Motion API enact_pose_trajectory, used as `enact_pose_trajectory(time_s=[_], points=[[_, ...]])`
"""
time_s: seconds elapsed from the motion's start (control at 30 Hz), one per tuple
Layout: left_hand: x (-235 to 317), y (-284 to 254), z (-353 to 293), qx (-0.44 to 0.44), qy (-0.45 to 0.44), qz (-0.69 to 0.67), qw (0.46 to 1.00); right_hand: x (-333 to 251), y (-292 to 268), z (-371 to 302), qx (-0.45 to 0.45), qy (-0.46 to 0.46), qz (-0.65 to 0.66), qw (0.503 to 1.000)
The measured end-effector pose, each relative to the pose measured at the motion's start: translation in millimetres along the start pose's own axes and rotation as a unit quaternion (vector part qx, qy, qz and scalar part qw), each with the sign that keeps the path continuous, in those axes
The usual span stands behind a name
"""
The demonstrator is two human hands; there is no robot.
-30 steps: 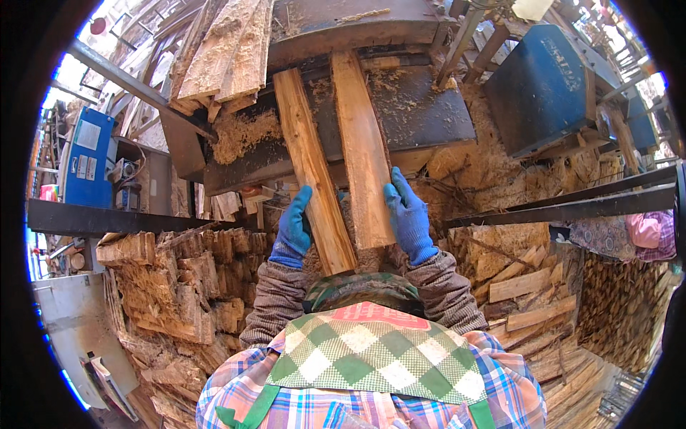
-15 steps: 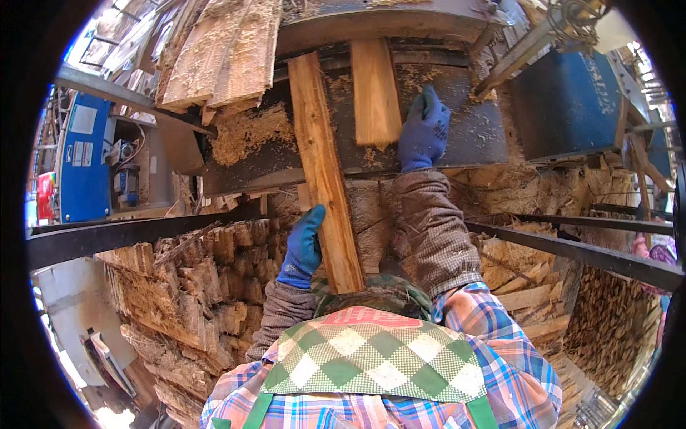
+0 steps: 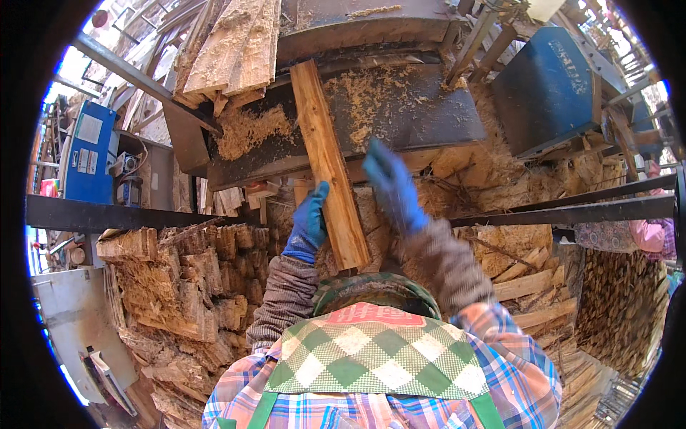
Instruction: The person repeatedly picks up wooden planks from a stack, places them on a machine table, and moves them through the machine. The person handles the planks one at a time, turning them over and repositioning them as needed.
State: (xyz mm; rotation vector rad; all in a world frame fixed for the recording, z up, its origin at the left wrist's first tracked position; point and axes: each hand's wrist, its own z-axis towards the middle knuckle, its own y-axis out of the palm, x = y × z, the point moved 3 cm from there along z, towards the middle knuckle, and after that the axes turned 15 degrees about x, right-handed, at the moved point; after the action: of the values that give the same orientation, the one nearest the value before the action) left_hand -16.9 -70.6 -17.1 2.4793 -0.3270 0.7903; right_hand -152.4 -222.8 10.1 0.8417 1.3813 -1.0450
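A long, narrow wooden board (image 3: 327, 161) lies lengthwise over the dark metal machine bed (image 3: 421, 121), its near end jutting out toward my body. My left hand (image 3: 310, 220), in a blue glove, is closed on the board's left edge near that end. To the right of the board, my right hand (image 3: 393, 182), gloved in blue too, is in the air with its fingers stretched forward. Motion smears it, but nothing shows in it. Sawdust and shavings (image 3: 361, 96) are strewn on the bed where the far end of the board rests.
Shavings-covered planks (image 3: 236, 46) are stacked at the far left. Blue machine housings stand left (image 3: 88, 150) and right (image 3: 549, 93). Black metal bars (image 3: 572, 212) cross both sides. Rough wood piles (image 3: 179, 286) flank me. Another person's pink sleeve (image 3: 649, 232) shows at far right.
The shorter board beside the long one is gone from the bed, leaving shavings in view. My right hand has pulled back and left toward the long board; my left hand keeps its grip.
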Motion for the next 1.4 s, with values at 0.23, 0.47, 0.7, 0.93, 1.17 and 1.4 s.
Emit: enact_pose_trajectory(time_s=[0.23,0.47,0.7,0.93,1.17,1.4], points=[[-39,35,-38,-0.025,0.144,0.245,0.958,-21,-44,-105,0.058,-0.087,-0.136,0.985],[-32,40,-118,-0.128,0.358,0.429,0.820,-49,-54,-65,0.031,-0.019,-0.137,0.990],[-40,36,-93,-0.112,0.462,0.510,0.717,-22,-47,-50,0.068,-0.063,-0.091,0.992],[-2,79,-26,0.038,0.590,0.637,0.495,-18,-18,39,0.195,-0.209,-0.234,0.929],[60,123,57,0.102,0.586,0.629,0.501,-20,17,133,0.323,-0.183,-0.250,0.894],[109,88,28,0.275,0.664,0.262,0.643,-27,21,141,0.265,-0.084,-0.223,0.934]])
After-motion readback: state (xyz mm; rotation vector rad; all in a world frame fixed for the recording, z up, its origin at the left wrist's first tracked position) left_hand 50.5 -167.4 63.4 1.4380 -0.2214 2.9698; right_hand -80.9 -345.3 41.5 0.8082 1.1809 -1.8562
